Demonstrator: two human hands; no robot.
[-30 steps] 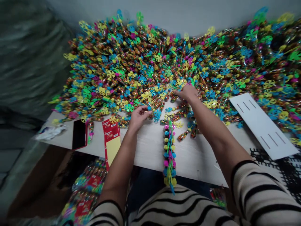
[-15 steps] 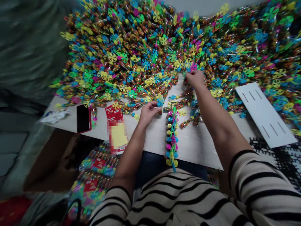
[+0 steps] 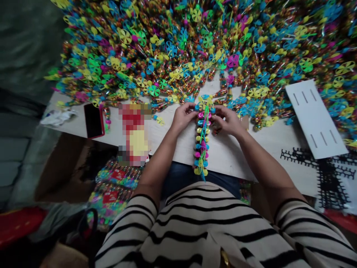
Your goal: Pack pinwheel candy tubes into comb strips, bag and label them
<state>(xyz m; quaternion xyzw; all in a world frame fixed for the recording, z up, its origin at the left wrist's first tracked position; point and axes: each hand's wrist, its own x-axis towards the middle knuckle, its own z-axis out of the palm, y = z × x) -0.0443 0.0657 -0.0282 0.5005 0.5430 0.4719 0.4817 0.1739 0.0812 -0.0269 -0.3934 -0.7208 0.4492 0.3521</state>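
Note:
A long double row of candy-filled fan toys, with blue, pink and yellow caps and green strands down its middle, reaches from the table over the front edge toward my body. At its far end my left hand is closed, fingertips at a blue cap on the row's left side. Opposite it, my right hand pinches another blue-capped fan toy on the right side. Yellow fan blades show between the two hands. The tubes under my fingers are mostly hidden.
A huge heap of candy-filled fan toys covers the back of the table. A phone and crumpled white plastic lie left. A slotted white board and black toothed strips lie right. Packed toys are below left.
My right hand has come back from the heap to the row's far end. My left hand has moved right to the row. Yellow blades now show there, and the camera view has shifted.

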